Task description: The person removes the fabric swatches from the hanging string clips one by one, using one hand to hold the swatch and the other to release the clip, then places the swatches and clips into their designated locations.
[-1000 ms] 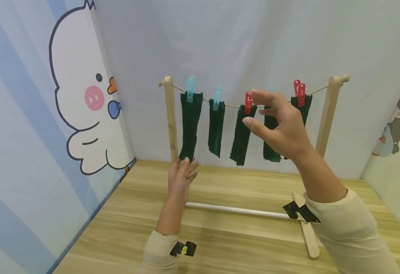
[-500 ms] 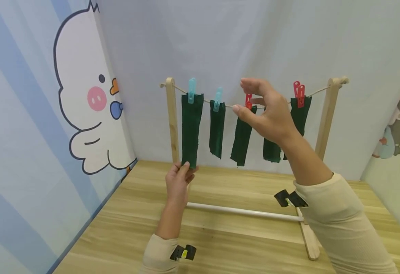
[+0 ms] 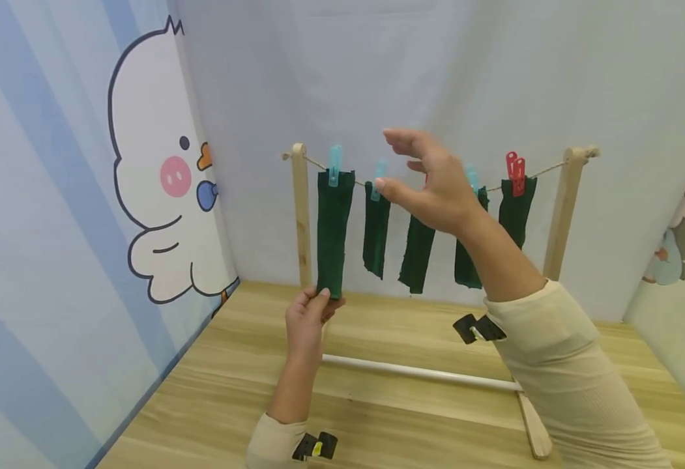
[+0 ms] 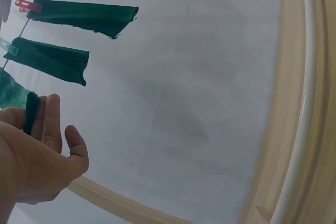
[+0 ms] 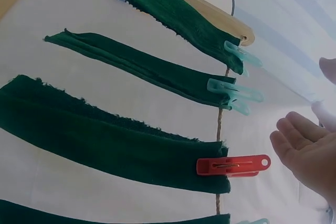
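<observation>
At the left end of a rope line hangs a long dark green cloth strip [image 3: 333, 228], clipped by a light blue clothespin [image 3: 335, 166]. My left hand [image 3: 307, 319] pinches the strip's lower end between thumb and fingers; the left wrist view shows the cloth's edge [image 4: 31, 111] between them. My right hand [image 3: 436, 189] is raised before the middle of the line, thumb and fingers spread and holding nothing. It partly hides a red clothespin [image 5: 231, 165], which the right wrist view shows on the middle strip [image 5: 115, 129]. A second blue clothespin [image 3: 380, 181] holds a shorter strip [image 3: 375, 234].
The rope runs between two wooden posts, left post [image 3: 301, 221] and right post [image 3: 564, 215]. A white rod [image 3: 418, 371] joins the stand near the wooden table [image 3: 412, 430]. Farther right are a strip [image 3: 515, 212] with red clothespins [image 3: 517, 176] and another blue clothespin [image 3: 472, 179].
My left hand has taken hold of the left strip's lower end, and the strip now hangs straighter. My right hand has moved left along the line, still spread.
</observation>
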Action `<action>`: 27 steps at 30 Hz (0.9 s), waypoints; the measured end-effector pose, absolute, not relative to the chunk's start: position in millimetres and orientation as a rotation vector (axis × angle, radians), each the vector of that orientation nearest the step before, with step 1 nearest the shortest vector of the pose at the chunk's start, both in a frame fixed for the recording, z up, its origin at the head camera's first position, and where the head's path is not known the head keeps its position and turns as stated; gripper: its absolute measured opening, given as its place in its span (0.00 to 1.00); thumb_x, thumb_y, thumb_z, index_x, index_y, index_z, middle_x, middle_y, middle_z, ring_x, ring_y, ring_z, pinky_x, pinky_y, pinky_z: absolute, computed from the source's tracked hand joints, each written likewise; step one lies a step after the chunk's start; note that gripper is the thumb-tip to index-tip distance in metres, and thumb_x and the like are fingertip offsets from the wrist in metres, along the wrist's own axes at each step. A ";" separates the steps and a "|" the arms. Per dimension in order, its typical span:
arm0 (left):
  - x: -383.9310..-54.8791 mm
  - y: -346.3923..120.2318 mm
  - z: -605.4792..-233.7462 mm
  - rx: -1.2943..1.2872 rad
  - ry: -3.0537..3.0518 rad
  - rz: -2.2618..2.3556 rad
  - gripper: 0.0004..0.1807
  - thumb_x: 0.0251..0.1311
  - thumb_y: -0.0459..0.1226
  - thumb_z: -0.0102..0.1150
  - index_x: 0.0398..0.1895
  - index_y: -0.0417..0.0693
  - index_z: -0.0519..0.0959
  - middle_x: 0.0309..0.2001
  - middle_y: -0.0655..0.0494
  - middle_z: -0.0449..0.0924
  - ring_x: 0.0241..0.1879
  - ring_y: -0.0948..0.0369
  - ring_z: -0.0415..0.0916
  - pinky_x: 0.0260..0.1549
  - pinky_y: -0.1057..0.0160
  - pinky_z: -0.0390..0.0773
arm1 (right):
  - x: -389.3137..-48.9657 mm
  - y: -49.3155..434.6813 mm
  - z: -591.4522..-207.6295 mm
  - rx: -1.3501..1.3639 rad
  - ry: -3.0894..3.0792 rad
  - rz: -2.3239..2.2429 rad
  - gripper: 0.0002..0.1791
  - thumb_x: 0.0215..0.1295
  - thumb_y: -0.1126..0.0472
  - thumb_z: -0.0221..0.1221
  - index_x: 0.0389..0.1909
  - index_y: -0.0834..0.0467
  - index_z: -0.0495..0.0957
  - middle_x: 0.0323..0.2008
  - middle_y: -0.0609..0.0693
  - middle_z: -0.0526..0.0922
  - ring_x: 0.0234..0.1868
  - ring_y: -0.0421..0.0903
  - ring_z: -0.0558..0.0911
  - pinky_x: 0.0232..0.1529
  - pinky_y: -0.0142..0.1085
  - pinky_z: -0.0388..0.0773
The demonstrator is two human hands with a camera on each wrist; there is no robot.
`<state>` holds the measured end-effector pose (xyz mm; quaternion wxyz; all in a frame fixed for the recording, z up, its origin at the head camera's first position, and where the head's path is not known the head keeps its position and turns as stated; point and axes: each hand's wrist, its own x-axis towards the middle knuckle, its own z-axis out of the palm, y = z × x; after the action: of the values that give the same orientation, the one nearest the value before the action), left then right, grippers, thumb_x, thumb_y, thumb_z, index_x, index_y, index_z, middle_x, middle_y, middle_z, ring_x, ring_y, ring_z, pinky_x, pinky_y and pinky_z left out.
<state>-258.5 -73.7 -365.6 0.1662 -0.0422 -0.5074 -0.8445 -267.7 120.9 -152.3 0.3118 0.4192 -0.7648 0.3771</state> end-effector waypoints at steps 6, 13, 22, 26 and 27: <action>-254.6 -76.0 -363.2 -0.277 -1.384 -2.401 0.03 0.64 0.29 0.52 0.37 0.36 0.73 0.30 0.50 0.82 0.29 0.60 0.82 0.46 0.56 0.75 | -275.0 110.1 -145.4 1.085 -2.146 0.938 0.32 0.60 0.60 0.61 0.64 0.64 0.62 0.63 0.56 0.66 0.63 0.48 0.65 0.61 0.39 0.61; -250.4 -78.3 -360.3 -0.310 -1.395 -2.374 0.06 0.63 0.28 0.54 0.39 0.32 0.72 0.31 0.49 0.82 0.30 0.59 0.82 0.45 0.56 0.76 | -287.7 98.7 -137.9 1.062 -2.207 0.835 0.33 0.62 0.56 0.60 0.65 0.63 0.61 0.63 0.56 0.66 0.63 0.49 0.65 0.62 0.40 0.58; -246.2 -77.2 -361.1 -0.316 -1.413 -2.352 0.08 0.62 0.29 0.55 0.40 0.31 0.72 0.31 0.49 0.82 0.30 0.58 0.81 0.43 0.56 0.77 | -304.7 84.1 -132.4 0.981 -2.425 0.786 0.33 0.65 0.53 0.56 0.68 0.60 0.58 0.65 0.56 0.64 0.65 0.50 0.62 0.62 0.46 0.58; -244.2 -79.8 -360.4 -0.298 -1.411 -2.348 0.06 0.62 0.28 0.55 0.38 0.31 0.73 0.31 0.49 0.81 0.30 0.59 0.81 0.42 0.57 0.77 | -314.0 79.3 -129.8 0.958 -2.537 0.853 0.33 0.68 0.51 0.52 0.69 0.60 0.55 0.64 0.57 0.65 0.64 0.50 0.63 0.61 0.46 0.61; -243.5 -80.6 -360.2 -0.297 -1.411 -2.349 0.06 0.62 0.28 0.55 0.38 0.31 0.73 0.31 0.49 0.81 0.30 0.59 0.81 0.41 0.57 0.78 | -316.2 78.3 -129.5 0.962 -2.555 0.894 0.33 0.68 0.51 0.52 0.69 0.60 0.55 0.64 0.57 0.65 0.64 0.50 0.64 0.60 0.45 0.62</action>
<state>-243.5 -80.6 -360.2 0.1915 -0.1057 -0.5025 -0.8364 -316.2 78.3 -129.5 0.1342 0.3318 -0.8813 0.3085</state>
